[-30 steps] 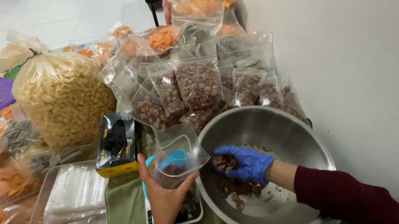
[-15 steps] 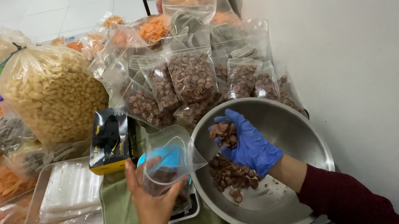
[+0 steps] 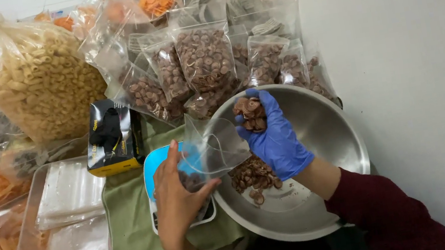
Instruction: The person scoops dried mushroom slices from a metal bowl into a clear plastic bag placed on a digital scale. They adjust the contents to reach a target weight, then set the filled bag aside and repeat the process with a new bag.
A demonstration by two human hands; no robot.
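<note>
While a clear bag [image 3: 211,150] was held open by the bare left hand [image 3: 178,200] over the scale [image 3: 161,170], brown ring snacks [image 3: 249,113] were clutched in the gloved right hand [image 3: 272,135] above the steel bowl [image 3: 327,185], beside a white wall [image 3: 413,53]; a green cloth [image 3: 132,228] lay left of it.

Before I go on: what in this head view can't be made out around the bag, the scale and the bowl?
- Scale: mostly covered by the left hand and clear bag; no display shows.
- Amount in the bag: masked by the left hand.
- Brown snack pieces in the gloved right hand: count unclear, fingers curl round them.
- Steel bowl: near rim hidden by the maroon sleeve.
</note>
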